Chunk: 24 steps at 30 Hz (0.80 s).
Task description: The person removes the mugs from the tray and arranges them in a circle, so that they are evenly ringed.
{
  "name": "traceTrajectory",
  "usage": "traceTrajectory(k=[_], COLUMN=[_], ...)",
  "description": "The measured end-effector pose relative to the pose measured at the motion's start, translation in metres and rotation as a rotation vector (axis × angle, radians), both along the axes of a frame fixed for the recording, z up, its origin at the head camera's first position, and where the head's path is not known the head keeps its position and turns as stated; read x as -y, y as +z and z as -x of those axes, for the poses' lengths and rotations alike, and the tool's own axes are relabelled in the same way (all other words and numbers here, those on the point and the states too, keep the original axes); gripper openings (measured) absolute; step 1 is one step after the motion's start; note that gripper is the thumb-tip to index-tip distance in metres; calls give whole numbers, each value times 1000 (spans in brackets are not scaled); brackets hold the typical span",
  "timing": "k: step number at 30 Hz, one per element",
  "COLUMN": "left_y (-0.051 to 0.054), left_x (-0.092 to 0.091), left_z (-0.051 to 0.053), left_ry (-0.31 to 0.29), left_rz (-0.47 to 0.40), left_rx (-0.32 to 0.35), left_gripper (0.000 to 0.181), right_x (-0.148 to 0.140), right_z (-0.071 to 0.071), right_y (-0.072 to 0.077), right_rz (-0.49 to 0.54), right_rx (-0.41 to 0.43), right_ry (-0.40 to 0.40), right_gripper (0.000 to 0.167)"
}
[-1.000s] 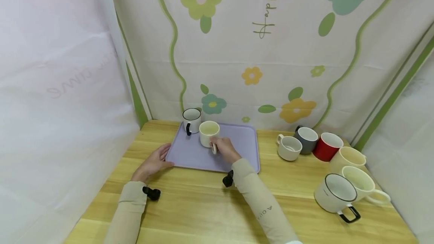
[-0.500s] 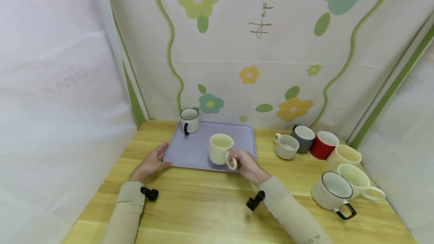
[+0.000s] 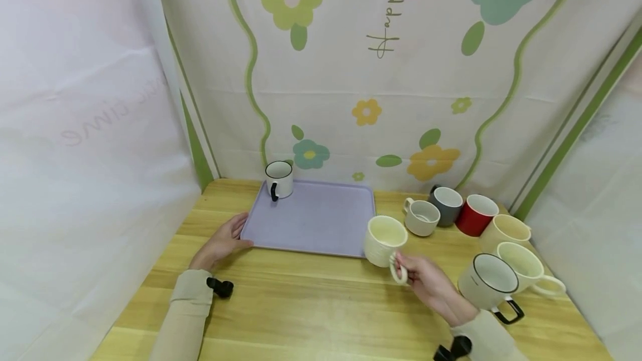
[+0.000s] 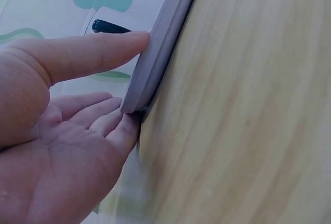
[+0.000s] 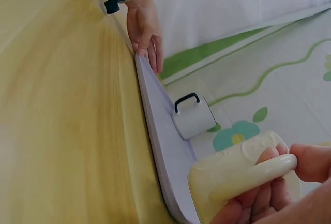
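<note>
My right hand pinches the looped handle of a cream mug, held upright at the front right corner of the lavender tray. In the right wrist view, the fingers pass through that handle and the thumb presses it. At the tray's near left corner rests my left hand. The left wrist view shows its straight thumb touching the tray rim and its extended fingers at the corner. A white mug with a black rim and black handle stands on the tray's back left corner.
To the right stand several mugs: a small off-white cup, a grey mug, a red mug, two cream mugs, one in front, and a white black-rimmed mug. Flowered cloth hangs behind the wooden table.
My right hand has lifted the cream mug off the tray and carried it right and nearer, to beyond the tray's front right corner. The left hand has stayed at the tray corner.
</note>
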<state>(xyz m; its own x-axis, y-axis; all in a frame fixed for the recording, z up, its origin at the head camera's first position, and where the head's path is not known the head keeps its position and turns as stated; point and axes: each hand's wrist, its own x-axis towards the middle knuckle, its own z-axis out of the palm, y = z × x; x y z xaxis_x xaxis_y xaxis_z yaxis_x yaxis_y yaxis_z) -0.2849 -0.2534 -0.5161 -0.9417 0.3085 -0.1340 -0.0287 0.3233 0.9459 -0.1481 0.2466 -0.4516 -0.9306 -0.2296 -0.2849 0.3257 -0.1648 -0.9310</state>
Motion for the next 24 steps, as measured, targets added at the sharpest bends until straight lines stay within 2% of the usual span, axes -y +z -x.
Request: traceTrajectory(k=[4,7,12,16,24], left_y=[-1,-1,0,2,0], left_x=[1,2,2,2,1], left_z=[1,2,2,1,-2], left_ry=[-3,-12,-9,-3,-9], left_rz=[-13,-10,-4,3,-3], left_rx=[8,10,9,5,-7], left_gripper=[97,98,96,96,97], right_x=[-29,-45,-58,-61,-60], right_z=[-21,-35,-53,-61,-66], right_y=[-8,-14,-21,-25,-37], right_rz=[28,26,-46,-93,-99], right_rx=[-52,-86,-69,-35,-1], right_ry=[-24,-74,-272,-368,-394], right_gripper=[35,35,31,28,25])
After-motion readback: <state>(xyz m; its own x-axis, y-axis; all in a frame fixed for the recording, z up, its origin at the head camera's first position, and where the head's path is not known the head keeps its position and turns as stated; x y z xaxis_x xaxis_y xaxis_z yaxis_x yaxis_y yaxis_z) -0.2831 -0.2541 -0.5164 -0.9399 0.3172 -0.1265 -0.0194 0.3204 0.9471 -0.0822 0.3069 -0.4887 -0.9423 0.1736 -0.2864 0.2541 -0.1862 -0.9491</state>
